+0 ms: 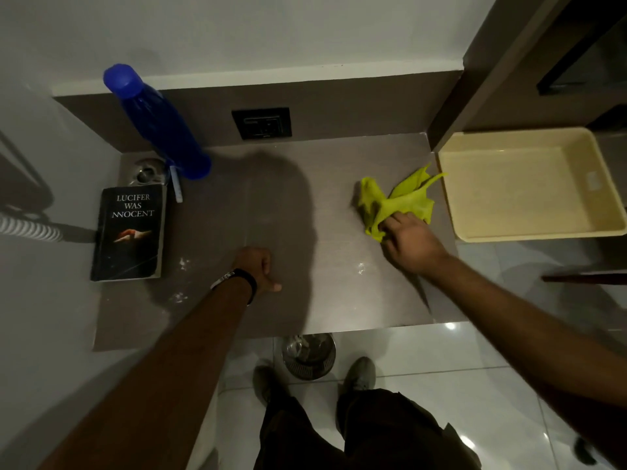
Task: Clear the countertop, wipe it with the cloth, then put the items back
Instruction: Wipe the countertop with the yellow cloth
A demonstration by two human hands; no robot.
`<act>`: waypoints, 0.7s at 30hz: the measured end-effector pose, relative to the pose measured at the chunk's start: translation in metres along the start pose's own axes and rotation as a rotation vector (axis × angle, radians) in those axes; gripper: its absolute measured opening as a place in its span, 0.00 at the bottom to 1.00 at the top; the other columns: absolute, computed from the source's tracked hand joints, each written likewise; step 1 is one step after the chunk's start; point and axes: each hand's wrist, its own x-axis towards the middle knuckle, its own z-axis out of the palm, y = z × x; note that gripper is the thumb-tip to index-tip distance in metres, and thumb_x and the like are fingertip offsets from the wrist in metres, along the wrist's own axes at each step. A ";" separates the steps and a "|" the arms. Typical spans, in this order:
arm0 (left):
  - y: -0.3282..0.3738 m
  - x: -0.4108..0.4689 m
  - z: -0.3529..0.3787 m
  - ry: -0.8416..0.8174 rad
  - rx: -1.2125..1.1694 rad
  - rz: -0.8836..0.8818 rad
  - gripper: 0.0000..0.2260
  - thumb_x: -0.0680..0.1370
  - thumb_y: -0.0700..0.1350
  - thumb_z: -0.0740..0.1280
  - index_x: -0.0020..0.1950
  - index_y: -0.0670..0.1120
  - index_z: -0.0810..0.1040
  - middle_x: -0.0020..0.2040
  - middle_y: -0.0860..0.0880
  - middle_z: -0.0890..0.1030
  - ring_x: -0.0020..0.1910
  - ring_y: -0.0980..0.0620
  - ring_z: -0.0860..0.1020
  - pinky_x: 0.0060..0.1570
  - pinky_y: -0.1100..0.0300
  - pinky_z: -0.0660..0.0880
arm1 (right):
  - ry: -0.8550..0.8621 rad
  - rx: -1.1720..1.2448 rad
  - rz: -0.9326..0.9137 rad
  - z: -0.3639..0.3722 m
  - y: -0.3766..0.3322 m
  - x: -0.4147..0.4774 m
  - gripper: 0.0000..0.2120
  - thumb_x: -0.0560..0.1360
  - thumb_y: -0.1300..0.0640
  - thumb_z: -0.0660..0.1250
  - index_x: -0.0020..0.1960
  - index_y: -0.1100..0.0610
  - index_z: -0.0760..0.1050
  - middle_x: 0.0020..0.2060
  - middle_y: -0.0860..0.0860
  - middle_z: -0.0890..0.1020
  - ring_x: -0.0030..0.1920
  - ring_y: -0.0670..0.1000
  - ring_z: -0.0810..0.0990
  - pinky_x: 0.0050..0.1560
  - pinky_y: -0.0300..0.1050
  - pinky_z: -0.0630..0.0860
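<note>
A crumpled yellow-green cloth lies on the right part of the brown countertop. My right hand rests on the cloth's near edge with its fingers closed on the fabric. My left hand is a loose fist on the middle of the countertop, holding nothing, with a black band on the wrist. At the left stand a tall blue bottle and a black book, with a small metal dish and a white pen between them.
A cream plastic tray sits just off the countertop's right edge. A black wall socket is on the back panel. White specks dot the front of the counter. Below the front edge are a metal bin and my shoes on a glossy tiled floor.
</note>
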 end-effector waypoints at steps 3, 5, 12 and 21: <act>0.000 0.000 0.000 0.001 0.010 0.002 0.24 0.59 0.46 0.85 0.30 0.50 0.68 0.32 0.54 0.72 0.37 0.51 0.73 0.37 0.61 0.67 | -0.060 0.046 -0.059 0.016 -0.022 -0.016 0.08 0.74 0.59 0.69 0.51 0.60 0.82 0.48 0.61 0.84 0.51 0.66 0.82 0.53 0.57 0.78; -0.001 0.000 0.001 0.002 0.004 0.001 0.24 0.59 0.46 0.85 0.30 0.50 0.68 0.32 0.53 0.72 0.37 0.51 0.73 0.33 0.62 0.65 | -0.180 0.010 -0.159 0.019 -0.034 -0.027 0.06 0.75 0.55 0.69 0.47 0.57 0.82 0.45 0.58 0.86 0.50 0.64 0.84 0.50 0.53 0.79; -0.004 -0.001 0.001 0.015 -0.002 0.008 0.24 0.59 0.47 0.85 0.30 0.49 0.68 0.33 0.52 0.74 0.36 0.51 0.74 0.36 0.62 0.68 | 0.096 -0.094 -0.028 0.039 -0.064 -0.040 0.22 0.82 0.42 0.59 0.63 0.55 0.81 0.60 0.60 0.81 0.64 0.64 0.76 0.70 0.59 0.73; -0.004 0.000 0.001 0.018 -0.004 0.021 0.24 0.59 0.46 0.85 0.30 0.49 0.68 0.31 0.53 0.73 0.36 0.50 0.74 0.38 0.60 0.70 | 0.043 -0.123 0.315 0.070 -0.077 -0.006 0.41 0.84 0.29 0.49 0.89 0.50 0.50 0.88 0.61 0.49 0.88 0.66 0.45 0.84 0.73 0.47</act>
